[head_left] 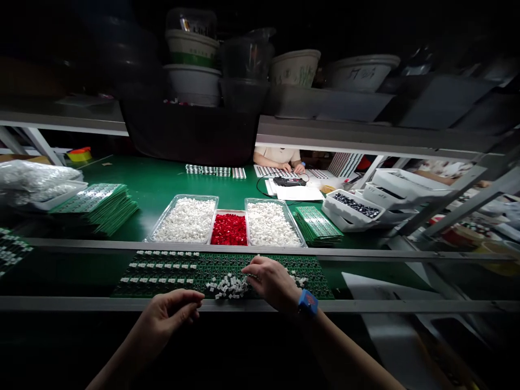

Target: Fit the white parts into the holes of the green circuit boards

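A green circuit board panel (223,276) lies flat in front of me, with rows of small white components seated along its left part. On it sits a loose heap of white components (229,287). My right hand (272,283) rests over the heap's right side, its fingertips touching the pieces, and a blue wristband (307,302) circles that wrist. My left hand (173,311) hangs just above the near rail, close to the panel's front edge, with fingers curled and thumb near them. Anything small between those fingers is too small to tell.
A grey rail (260,304) runs below the panel, another (260,246) beyond it. Further on stand trays of white parts (186,219) and red parts (228,229), stacked green boards (317,226) and white trays (353,210). A co-worker's hands (288,168) work across the green table.
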The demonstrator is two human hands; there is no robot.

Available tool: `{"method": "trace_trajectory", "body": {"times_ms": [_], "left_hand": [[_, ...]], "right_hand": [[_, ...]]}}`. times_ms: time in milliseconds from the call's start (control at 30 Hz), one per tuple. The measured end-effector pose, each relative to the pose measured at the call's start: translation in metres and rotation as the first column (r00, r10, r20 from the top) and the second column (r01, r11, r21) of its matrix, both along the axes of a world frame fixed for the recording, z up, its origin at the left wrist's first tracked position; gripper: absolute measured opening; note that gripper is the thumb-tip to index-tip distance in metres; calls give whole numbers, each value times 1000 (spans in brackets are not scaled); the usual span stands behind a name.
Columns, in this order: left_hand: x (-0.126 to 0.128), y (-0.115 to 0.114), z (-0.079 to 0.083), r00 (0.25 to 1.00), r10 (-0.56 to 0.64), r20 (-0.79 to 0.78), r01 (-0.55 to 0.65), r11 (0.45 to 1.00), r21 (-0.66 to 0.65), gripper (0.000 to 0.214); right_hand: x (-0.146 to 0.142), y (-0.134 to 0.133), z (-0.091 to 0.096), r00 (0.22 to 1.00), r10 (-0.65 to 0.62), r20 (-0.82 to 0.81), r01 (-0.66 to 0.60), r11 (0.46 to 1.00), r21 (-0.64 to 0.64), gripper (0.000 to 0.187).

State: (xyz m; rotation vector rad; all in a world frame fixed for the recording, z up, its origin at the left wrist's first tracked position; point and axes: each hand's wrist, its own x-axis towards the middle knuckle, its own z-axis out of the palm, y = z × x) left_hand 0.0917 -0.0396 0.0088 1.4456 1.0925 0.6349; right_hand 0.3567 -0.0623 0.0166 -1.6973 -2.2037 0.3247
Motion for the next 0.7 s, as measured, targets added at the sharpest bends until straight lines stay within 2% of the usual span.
{"method": "trace_trajectory", "body": {"times_ms": [200,367,533,600,700], "left_hand": [[7,9,8,994,-26,-109,32,998,60,30],[11,19,15,987,-84,-139,101,988,119,31],[16,38,12,989,4,-150,34,967,251,28],[18,48,9,966,88,-245,21,912,410,24],[22,63,5,910,187,-371,115,745,657,19]], "right_hand": [[-8,0,0,995,-11,94,14,1000,-27,20],[-6,-1,0,999,-24,47,26,999,-40,29],[-5,1,-3,999,-39,-3,38,999,-39,20],[-6,2,-4,999,-48,-4,48,998,-44,17],[-7,5,-6,997,-74,3,74,996,-56,15]]}}
